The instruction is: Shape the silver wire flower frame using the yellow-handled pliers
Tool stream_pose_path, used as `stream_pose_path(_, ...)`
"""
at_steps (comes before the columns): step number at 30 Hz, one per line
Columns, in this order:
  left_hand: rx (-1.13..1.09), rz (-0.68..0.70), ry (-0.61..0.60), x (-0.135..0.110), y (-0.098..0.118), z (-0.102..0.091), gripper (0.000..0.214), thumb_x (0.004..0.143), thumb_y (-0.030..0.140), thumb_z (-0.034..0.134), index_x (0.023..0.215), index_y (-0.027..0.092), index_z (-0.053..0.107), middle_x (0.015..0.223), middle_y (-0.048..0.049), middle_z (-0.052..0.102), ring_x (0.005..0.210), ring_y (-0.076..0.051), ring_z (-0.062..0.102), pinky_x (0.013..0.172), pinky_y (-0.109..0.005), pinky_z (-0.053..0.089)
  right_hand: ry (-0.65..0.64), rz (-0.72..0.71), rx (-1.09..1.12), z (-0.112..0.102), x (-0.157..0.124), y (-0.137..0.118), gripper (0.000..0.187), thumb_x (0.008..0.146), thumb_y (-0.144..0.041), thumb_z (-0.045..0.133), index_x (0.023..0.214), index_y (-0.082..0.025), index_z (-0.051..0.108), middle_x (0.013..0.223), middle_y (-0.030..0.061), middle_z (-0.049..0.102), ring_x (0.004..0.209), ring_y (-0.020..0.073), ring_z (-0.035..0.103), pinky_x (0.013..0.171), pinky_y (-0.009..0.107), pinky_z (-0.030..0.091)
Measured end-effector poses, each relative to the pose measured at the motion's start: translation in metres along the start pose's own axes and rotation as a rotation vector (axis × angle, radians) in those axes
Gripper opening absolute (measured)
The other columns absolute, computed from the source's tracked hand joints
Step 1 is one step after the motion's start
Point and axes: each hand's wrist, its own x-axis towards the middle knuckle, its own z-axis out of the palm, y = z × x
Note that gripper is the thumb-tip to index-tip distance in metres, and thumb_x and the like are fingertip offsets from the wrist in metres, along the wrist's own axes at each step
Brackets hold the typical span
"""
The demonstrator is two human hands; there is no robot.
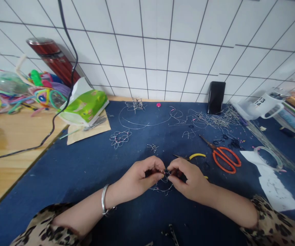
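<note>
Thumb and fingers of my left hand (143, 176) are pinched on one side of a thin silvery wire loop piece (164, 187). From the opposite side my right hand (190, 176) pinches the same wirework, its fingertips close to the left ones. Curved wire with tiny beads hangs just below both hands; the fingers hide its upper part. Yellow-handled pliers (197, 155) lie right behind my right hand, partly covered by it. A small twisted wire bit (153, 147) rests on the blue mat (91, 174) beyond my left hand.
Orange-handled scissors (226, 160) lie to the right, near white paper (276, 184) and a clear coil (269, 157). Loose wires (214, 119), a phone (216, 97) and a white mug (261, 102) stand farther back. At left are a tissue pack (86, 106) and a black cable (72, 78).
</note>
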Motion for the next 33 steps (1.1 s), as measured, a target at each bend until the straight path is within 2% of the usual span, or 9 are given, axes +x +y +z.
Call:
stream_pose_path(9,-0.035,-0.014,-0.001,0.001,0.000,0.001,0.010,0.084,0.015,0.050,0.094,0.016,0.051,0.073,0.0019,0.051,0.061,-0.009,0.044,0.055,-0.022,0.038,-0.015,0.057,0.054,0.000,0.001,-0.002,0.016,0.075,-0.012,0.053,0.088,-0.021,0.051,0.080,-0.0018,0.053,0.069,0.0085,0.052,0.066,0.023,0.045)
stream_pose_path(16,-0.006,-0.015,-0.001,0.000,-0.001,0.001,0.014,0.084,0.014,0.049,0.098,0.016,0.052,0.079,-0.0011,0.054,0.062,-0.010,0.046,0.056,-0.024,0.040,-0.022,0.084,0.093,0.000,0.001,-0.003,0.014,0.075,-0.012,0.053,0.086,-0.021,0.051,0.080,-0.0009,0.053,0.069,0.0094,0.051,0.064,0.024,0.045)
stream_pose_path(24,-0.046,-0.025,0.007,0.000,-0.003,0.002,0.013,0.084,0.013,0.050,0.096,0.016,0.053,0.077,0.0003,0.053,0.061,-0.009,0.044,0.055,-0.022,0.039,-0.015,0.124,0.168,0.003,0.001,-0.003,0.017,0.074,-0.011,0.054,0.088,-0.021,0.052,0.080,-0.0018,0.054,0.068,0.0087,0.052,0.064,0.023,0.045)
stream_pose_path(26,-0.087,-0.032,0.009,0.000,-0.002,0.001,0.012,0.085,0.014,0.051,0.096,0.016,0.053,0.077,0.0000,0.053,0.061,-0.009,0.044,0.055,-0.022,0.038,-0.022,0.183,0.238,0.001,0.001,-0.005,0.020,0.074,-0.013,0.055,0.092,-0.021,0.052,0.083,-0.0012,0.055,0.069,0.0090,0.053,0.065,0.024,0.046)
stream_pose_path(29,-0.177,-0.023,-0.011,0.001,0.000,0.000,0.011,0.086,0.015,0.050,0.097,0.015,0.052,0.078,-0.0008,0.054,0.062,-0.009,0.045,0.055,-0.022,0.038,-0.094,0.281,0.467,-0.004,0.001,-0.008,0.018,0.081,-0.021,0.053,0.099,-0.020,0.050,0.087,0.0007,0.056,0.074,0.0106,0.055,0.066,0.025,0.047)
stream_pose_path(33,-0.241,0.012,-0.049,0.000,0.001,-0.002,0.013,0.085,0.015,0.053,0.098,0.013,0.053,0.079,-0.0022,0.057,0.062,-0.009,0.046,0.057,-0.023,0.039,-0.172,0.337,0.742,-0.008,0.004,-0.005,0.024,0.090,-0.033,0.041,0.101,-0.016,0.054,0.076,0.0023,0.058,0.071,0.0118,0.057,0.061,0.025,0.047)
